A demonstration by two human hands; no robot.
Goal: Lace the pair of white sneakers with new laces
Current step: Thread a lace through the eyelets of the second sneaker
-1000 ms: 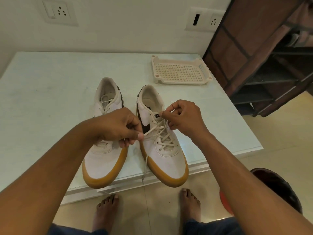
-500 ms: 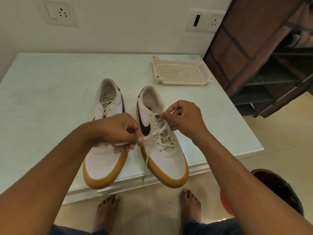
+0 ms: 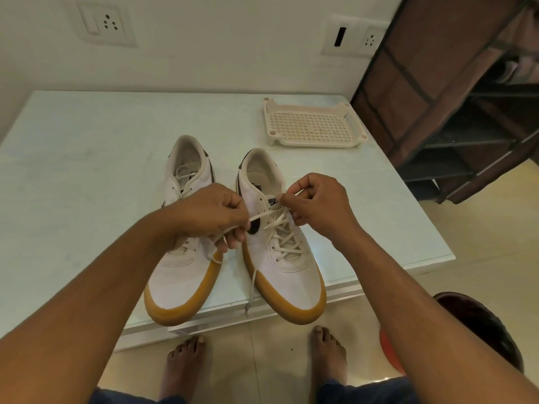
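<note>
Left hand point(image 3: 210, 217) is pinching one lace point(image 3: 262, 215) end and right hand point(image 3: 318, 202) is pinching the other. The lace is stretching between them, over the right sneaker point(image 3: 287, 263). That shoe is sitting at the near table point(image 3: 87, 170) edge, beside the left sneaker point(image 3: 180, 278). The lace is looking soft, light and probably slippery, so gripping near the tips is the best bet.

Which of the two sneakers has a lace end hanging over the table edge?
The right sneaker, the one with the NIKE tongue label. Its lace trails down past the edge of the table; the left sneaker has no such end.
</note>
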